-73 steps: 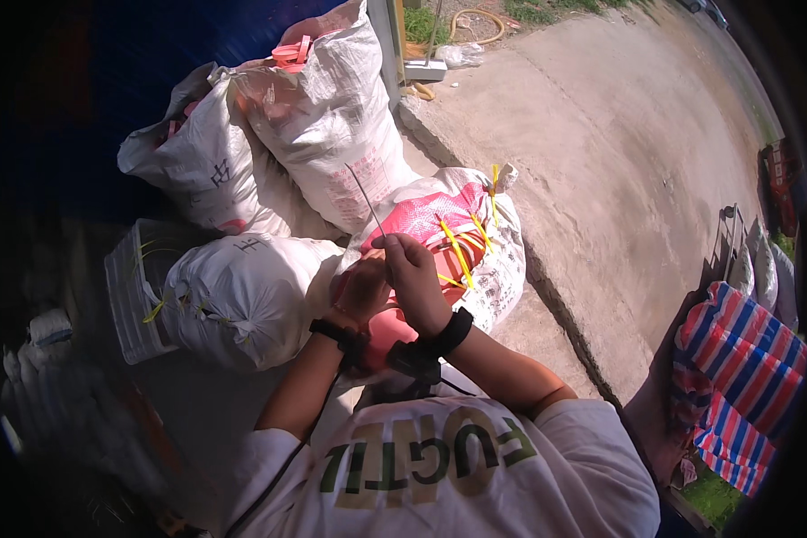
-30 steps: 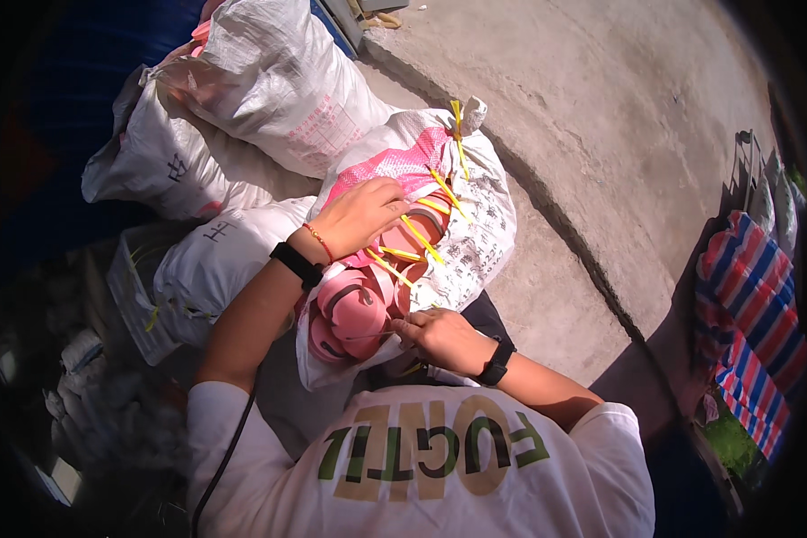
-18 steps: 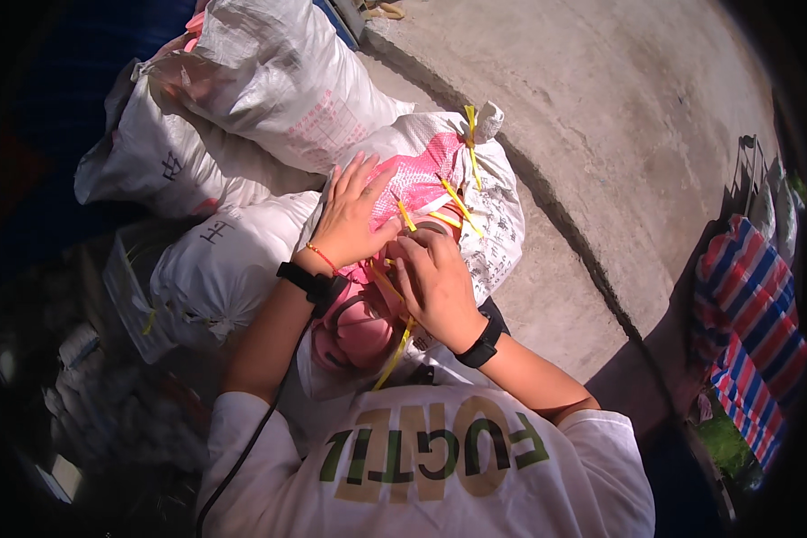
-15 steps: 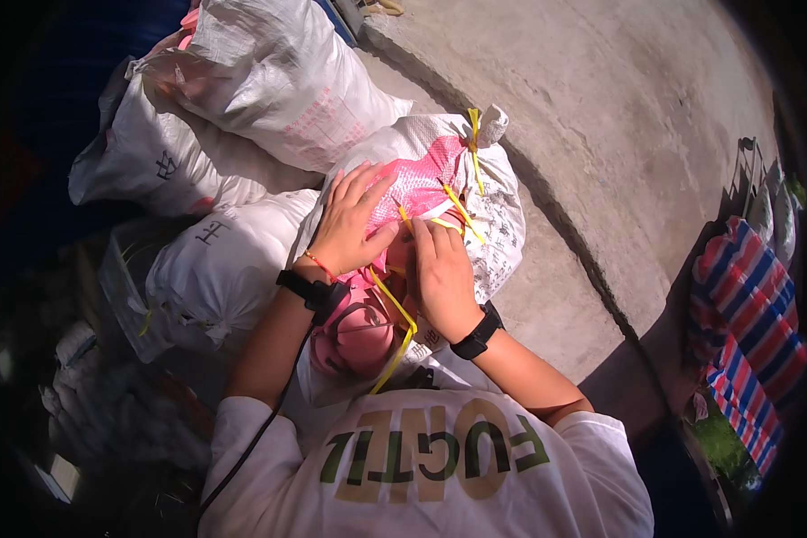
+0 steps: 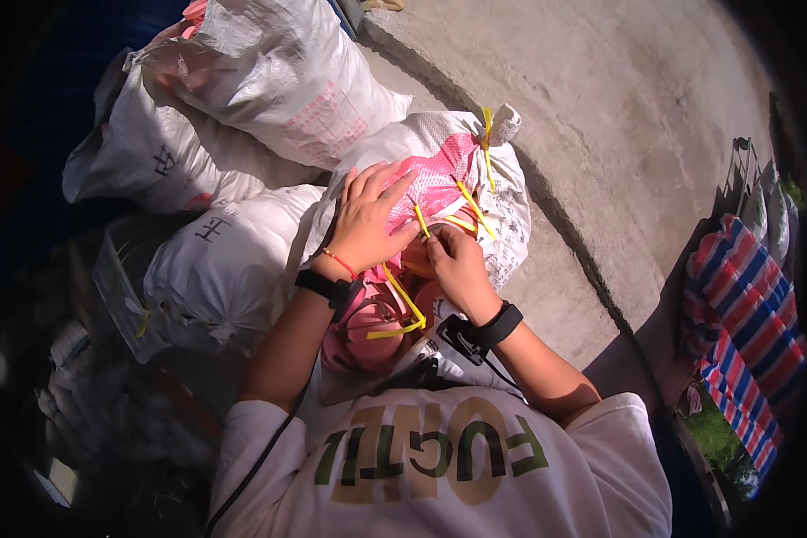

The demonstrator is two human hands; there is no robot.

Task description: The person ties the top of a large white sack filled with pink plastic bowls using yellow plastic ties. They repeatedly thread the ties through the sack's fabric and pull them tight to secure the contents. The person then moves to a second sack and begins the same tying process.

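A white woven sack (image 5: 377,139) with a pink patch (image 5: 435,170) lies in front of me. Its mouth gapes toward me, showing pink rounded items (image 5: 368,332) whose kind I cannot make out. My left hand (image 5: 368,215) rests on the sack's upper side, fingers stretched and slightly apart. Thumb and fingers of my right hand (image 5: 462,269) pinch the end of a short yellow tie strip (image 5: 420,218) at the sack's opening. Beside it sits another yellow strip (image 5: 475,209). A longer, bent yellow strip (image 5: 408,300) hangs over the pink items. One sack corner is bound with a yellow tie (image 5: 488,148).
Full white sacks stand to the left: a tall sack (image 5: 287,81), one behind it (image 5: 152,143), and a tied one (image 5: 220,269). A raised concrete edge (image 5: 547,206) runs along the right. Striped red, white and blue sheeting (image 5: 744,296) lies far right.
My right hand has shifted right and down and turned, its pinching fingertips now showing. The left hand moved slightly right. The long yellow strip's lower end swung up toward the pink items.
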